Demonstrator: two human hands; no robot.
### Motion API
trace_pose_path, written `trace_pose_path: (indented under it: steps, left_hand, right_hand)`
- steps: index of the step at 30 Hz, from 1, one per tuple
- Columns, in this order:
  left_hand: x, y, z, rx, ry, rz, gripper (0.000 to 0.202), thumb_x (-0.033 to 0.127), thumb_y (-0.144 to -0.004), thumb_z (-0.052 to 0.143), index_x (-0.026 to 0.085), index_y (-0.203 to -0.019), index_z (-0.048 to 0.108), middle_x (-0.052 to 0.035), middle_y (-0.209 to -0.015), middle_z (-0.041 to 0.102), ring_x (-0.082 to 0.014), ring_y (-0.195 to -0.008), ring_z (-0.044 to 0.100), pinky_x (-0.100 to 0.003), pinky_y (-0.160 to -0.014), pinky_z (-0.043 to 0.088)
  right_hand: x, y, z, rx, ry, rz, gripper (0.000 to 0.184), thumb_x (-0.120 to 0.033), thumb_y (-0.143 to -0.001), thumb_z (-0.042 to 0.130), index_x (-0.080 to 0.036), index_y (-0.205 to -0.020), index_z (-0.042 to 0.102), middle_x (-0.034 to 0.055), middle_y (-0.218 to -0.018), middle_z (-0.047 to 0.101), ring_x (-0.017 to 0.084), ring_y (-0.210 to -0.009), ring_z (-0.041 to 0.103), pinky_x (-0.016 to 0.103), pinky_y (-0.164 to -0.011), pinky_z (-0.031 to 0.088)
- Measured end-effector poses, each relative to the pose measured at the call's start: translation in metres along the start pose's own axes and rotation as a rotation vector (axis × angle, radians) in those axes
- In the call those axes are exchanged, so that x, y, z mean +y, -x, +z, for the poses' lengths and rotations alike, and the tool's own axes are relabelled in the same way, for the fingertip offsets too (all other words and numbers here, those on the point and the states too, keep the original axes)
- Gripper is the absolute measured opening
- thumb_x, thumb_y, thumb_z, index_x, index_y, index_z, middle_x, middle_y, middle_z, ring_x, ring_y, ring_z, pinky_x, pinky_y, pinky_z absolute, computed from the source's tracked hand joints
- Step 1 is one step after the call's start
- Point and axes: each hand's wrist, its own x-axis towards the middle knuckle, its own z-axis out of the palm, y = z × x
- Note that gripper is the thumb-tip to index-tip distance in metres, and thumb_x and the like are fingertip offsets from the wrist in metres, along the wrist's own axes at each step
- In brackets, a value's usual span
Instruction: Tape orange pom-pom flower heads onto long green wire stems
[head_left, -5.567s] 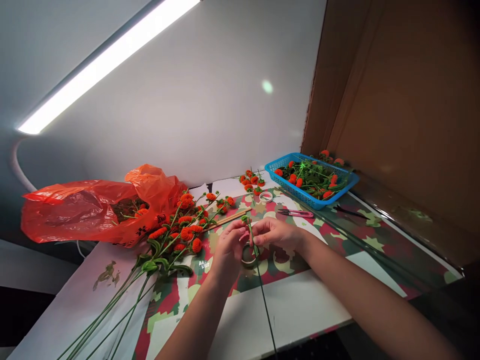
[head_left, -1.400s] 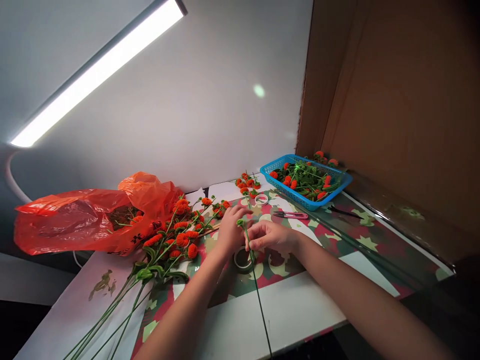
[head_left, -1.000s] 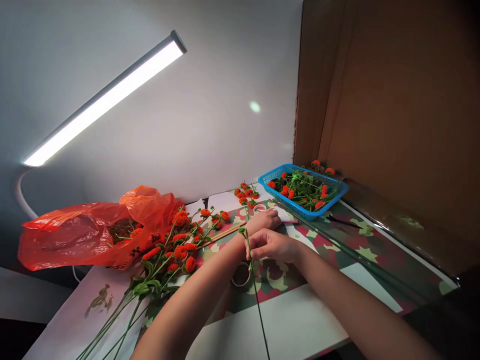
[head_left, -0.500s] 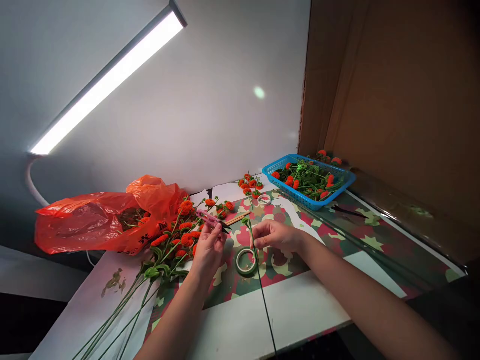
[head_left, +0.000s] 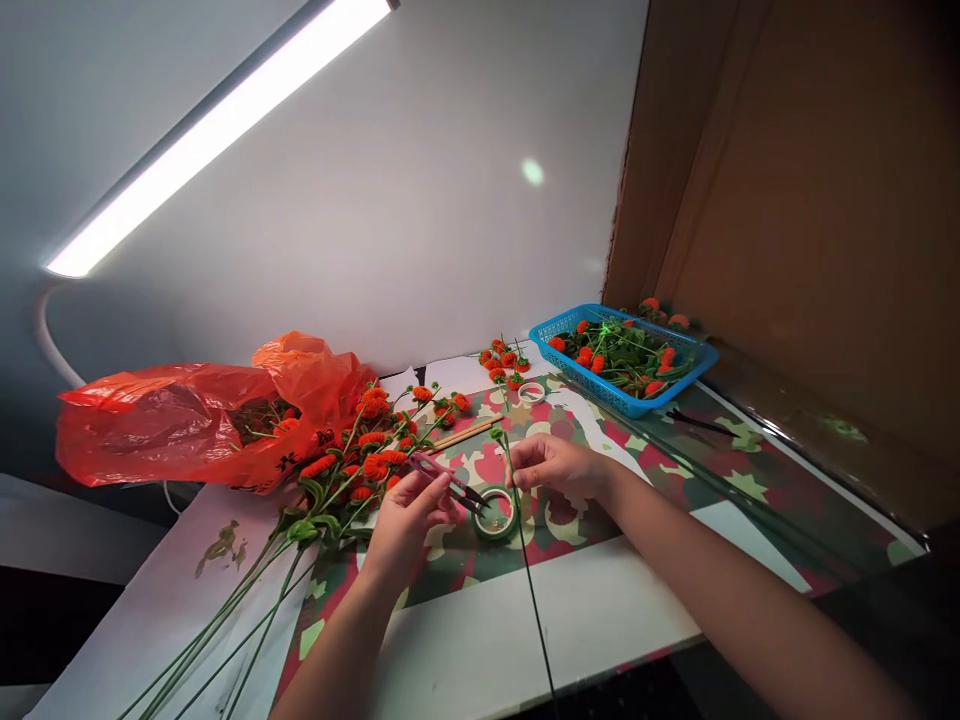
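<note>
My left hand (head_left: 405, 510) is closed on small pink thread snips (head_left: 448, 481), their dark blades pointing right toward a roll of green tape (head_left: 496, 512) lying on the table. My right hand (head_left: 551, 465) pinches a thin green wire stem (head_left: 525, 560) near its top, where a small green bud (head_left: 496, 434) sits. The stem runs down past the tape roll to the table's front edge.
A bundle of orange flowers on long green stems (head_left: 352, 460) lies left, beside an orange plastic bag (head_left: 195, 420). A blue basket (head_left: 622, 355) of flower parts stands at the back right near a cardboard wall (head_left: 787, 220). Loose orange heads (head_left: 504, 362) and a white tape roll (head_left: 532, 392) lie behind.
My left hand reached back to the pink snips, took them, and brought them down beside the tape roll. My right hand kept hold of the stem throughout.
</note>
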Motion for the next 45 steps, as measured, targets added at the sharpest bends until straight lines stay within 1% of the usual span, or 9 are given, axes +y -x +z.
trace_pose_path:
  steps: [4, 8, 12, 14, 17, 22, 25, 29, 45]
  left_hand:
    - [0.002, 0.004, 0.004, -0.049, 0.125, -0.155, 0.032, 0.031, -0.057, 0.078, 0.015, -0.078, 0.06, -0.0006, -0.057, 0.062, -0.0113, -0.05, 0.06, -0.019, -0.048, 0.047]
    - [0.005, 0.005, 0.006, -0.098, 0.19, -0.152, 0.034, 0.035, -0.057, 0.078, 0.014, -0.079, 0.061, -0.0055, -0.072, 0.067, -0.0135, -0.063, 0.063, -0.021, -0.057, 0.051]
    - [0.0, 0.006, 0.008, -0.142, 0.153, -0.125, 0.026, 0.03, -0.061, 0.077, 0.015, -0.071, 0.058, 0.0001, -0.064, 0.06, -0.0063, -0.052, 0.054, -0.016, -0.05, 0.045]
    - [-0.004, 0.008, 0.008, -0.165, 0.157, -0.058, 0.023, 0.029, -0.067, 0.073, 0.019, -0.083, 0.06, 0.0023, -0.065, 0.058, -0.0055, -0.054, 0.052, -0.015, -0.051, 0.043]
    - [-0.008, 0.008, 0.005, -0.147, 0.087, 0.123, 0.038, 0.028, -0.071, 0.07, 0.026, -0.106, 0.058, 0.0019, -0.072, 0.059, -0.0086, -0.065, 0.055, -0.018, -0.059, 0.045]
    - [-0.005, 0.007, 0.005, -0.093, -0.177, 0.351, 0.022, 0.031, -0.072, 0.068, 0.019, -0.09, 0.065, -0.0039, -0.078, 0.064, -0.014, -0.068, 0.058, -0.024, -0.065, 0.047]
    - [-0.001, 0.007, 0.012, -0.067, -0.409, 0.531, 0.024, 0.025, -0.072, 0.066, 0.021, -0.096, 0.064, -0.0036, -0.081, 0.063, -0.0146, -0.071, 0.058, -0.024, -0.064, 0.046]
    - [0.0, 0.004, 0.019, -0.002, -0.592, 0.744, 0.026, 0.018, -0.071, 0.067, 0.022, -0.096, 0.064, -0.0003, -0.075, 0.059, -0.0109, -0.061, 0.052, -0.021, -0.056, 0.042]
    - [-0.002, -0.011, 0.013, 0.009, -0.567, 0.881, 0.025, 0.016, -0.066, 0.071, 0.022, -0.09, 0.068, -0.0016, -0.07, 0.061, -0.0119, -0.058, 0.051, -0.022, -0.055, 0.042]
  right_hand:
    - [0.003, 0.0, -0.001, 0.011, -0.009, 0.005, 0.023, -0.029, -0.066, 0.073, -0.01, -0.074, 0.064, -0.0016, -0.065, 0.054, 0.006, -0.059, 0.049, 0.019, -0.055, 0.042]
    - [0.006, 0.0, -0.002, 0.032, -0.004, 0.018, 0.022, -0.028, -0.067, 0.073, -0.009, -0.073, 0.063, -0.001, -0.066, 0.055, 0.006, -0.06, 0.049, 0.018, -0.054, 0.041]
    - [0.007, -0.001, -0.002, 0.023, -0.024, 0.047, 0.025, -0.031, -0.067, 0.073, -0.009, -0.077, 0.063, 0.0002, -0.069, 0.056, 0.008, -0.061, 0.051, 0.018, -0.052, 0.04]
    - [0.008, -0.001, -0.003, 0.01, -0.061, 0.061, 0.028, -0.033, -0.066, 0.073, -0.01, -0.078, 0.062, -0.0001, -0.069, 0.056, 0.008, -0.06, 0.052, 0.019, -0.052, 0.041]
    - [0.011, -0.002, -0.004, -0.023, -0.116, 0.055, 0.03, -0.034, -0.065, 0.075, -0.01, -0.076, 0.061, -0.0007, -0.067, 0.055, 0.008, -0.06, 0.051, 0.019, -0.052, 0.041]
    - [0.018, -0.004, -0.006, -0.099, -0.152, -0.009, 0.031, -0.037, -0.065, 0.075, -0.011, -0.071, 0.059, -0.0004, -0.068, 0.053, 0.008, -0.064, 0.05, 0.02, -0.059, 0.041]
    - [0.02, -0.004, -0.007, -0.108, -0.15, 0.006, 0.03, -0.038, -0.067, 0.074, -0.012, -0.072, 0.059, 0.0001, -0.068, 0.053, 0.009, -0.065, 0.05, 0.021, -0.06, 0.041]
    - [0.02, -0.004, -0.006, -0.085, -0.157, 0.041, 0.032, -0.038, -0.065, 0.075, -0.012, -0.073, 0.058, -0.0002, -0.067, 0.052, 0.009, -0.063, 0.05, 0.022, -0.057, 0.04]
    - [0.017, -0.003, -0.003, -0.064, -0.155, 0.043, 0.029, -0.036, -0.066, 0.075, -0.011, -0.072, 0.059, -0.0008, -0.067, 0.051, 0.009, -0.063, 0.049, 0.022, -0.058, 0.04]
